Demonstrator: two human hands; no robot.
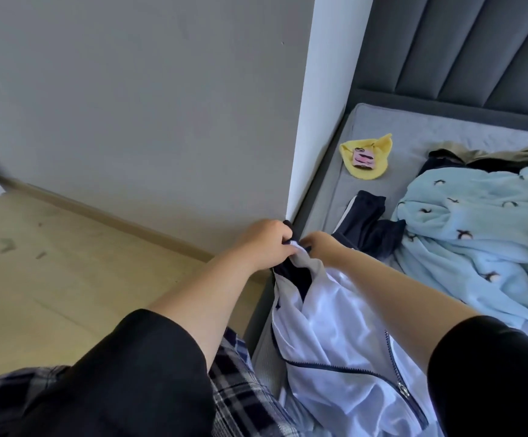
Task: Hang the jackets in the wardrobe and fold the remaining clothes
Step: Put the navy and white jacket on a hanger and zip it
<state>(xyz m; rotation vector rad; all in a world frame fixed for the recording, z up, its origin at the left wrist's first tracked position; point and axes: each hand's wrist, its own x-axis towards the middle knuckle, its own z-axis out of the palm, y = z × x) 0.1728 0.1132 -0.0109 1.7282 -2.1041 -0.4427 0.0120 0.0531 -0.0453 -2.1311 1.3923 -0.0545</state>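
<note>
Hands meet at the centre of the frame, where a white jacket with navy trim is gripped at its upper end. The left hand is curled over the dark collar edge, its fingers closed around the fabric; the right hand is bunched just beside it, fingers folded into the white cloth, the two hands almost touching. The jacket is draped downward from that grip toward the lower centre of the frame, its navy zipper lying open across the lower right, and its body is spread over the near edge of a grey mattress. Black sleeves are seen on both forearms at the bottom of the frame, with a plaid garment showing between them at lower left.

A navy garment with a white stripe is laid on the mattress just right of the hands, touching a pale blue fleece garment heaped at the right of the frame. Darker clothing is partly covered by the fleece at its upper edge. A yellow cloth with a pink patch is set apart near the mattress's upper left corner. A padded grey headboard fills the upper right, a grey wall panel the upper left, and wooden flooring the left.
</note>
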